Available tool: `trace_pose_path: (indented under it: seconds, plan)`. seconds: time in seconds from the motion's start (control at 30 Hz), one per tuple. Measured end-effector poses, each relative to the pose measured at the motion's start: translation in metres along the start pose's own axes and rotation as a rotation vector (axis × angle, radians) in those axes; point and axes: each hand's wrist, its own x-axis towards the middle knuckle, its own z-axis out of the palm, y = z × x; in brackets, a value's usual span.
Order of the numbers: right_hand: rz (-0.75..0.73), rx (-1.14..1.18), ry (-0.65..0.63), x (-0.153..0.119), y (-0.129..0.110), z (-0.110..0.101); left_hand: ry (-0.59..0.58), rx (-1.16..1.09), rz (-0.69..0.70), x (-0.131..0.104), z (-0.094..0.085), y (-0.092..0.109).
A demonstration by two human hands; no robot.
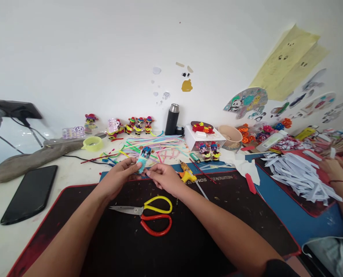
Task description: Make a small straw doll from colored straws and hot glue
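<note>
My left hand (127, 169) is closed around a small figure (145, 152) with a dark blue headpiece and a pale turquoise body. Beside it my right hand (163, 177) is pinched near the figure's lower end; what lies between these fingertips is too small to make out. Scissors (138, 210) with one yellow and one red handle lie on the black mat (194, 238) below my hands, blades pointing left. Just right of my right hand rests a yellow glue gun (188, 173) with a white glue stick (201, 189) sticking out of its back.
Finished figures (139, 125) stand along the wall near a black flask (172, 120). Colourful pipe cleaners (156, 144) lie behind my hands. A phone-like black slab (29, 194) is on the left. At right, another person's hand (333, 169) is by white paper strips (298, 177).
</note>
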Motion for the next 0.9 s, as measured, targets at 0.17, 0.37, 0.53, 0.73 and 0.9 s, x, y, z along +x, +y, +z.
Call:
trace_pose_path:
  seconds: [0.17, 0.37, 0.53, 0.73, 0.9]
  plan:
    - [-0.049, -0.119, -0.026, -0.003, -0.0023, -0.0008, -0.012, 0.013, -0.004, 0.0007, 0.0, -0.0001]
    - [-0.032, 0.069, 0.056, 0.0028, 0.003, -0.0027, -0.038, -0.027, -0.028, 0.0007, -0.0025, -0.0029]
    - [-0.053, 0.076, 0.079, 0.0042, 0.0055, -0.004, -0.125, -0.061, -0.131, -0.0018, -0.001, -0.0055]
    - [-0.049, 0.061, 0.083, 0.0035, 0.0049, -0.0032, -0.101, -0.09, -0.145, -0.0004, -0.0014, -0.0065]
    - [-0.065, 0.055, 0.079, 0.004, 0.0064, -0.004, -0.105, -0.093, -0.146, -0.0002, -0.0022, -0.0061]
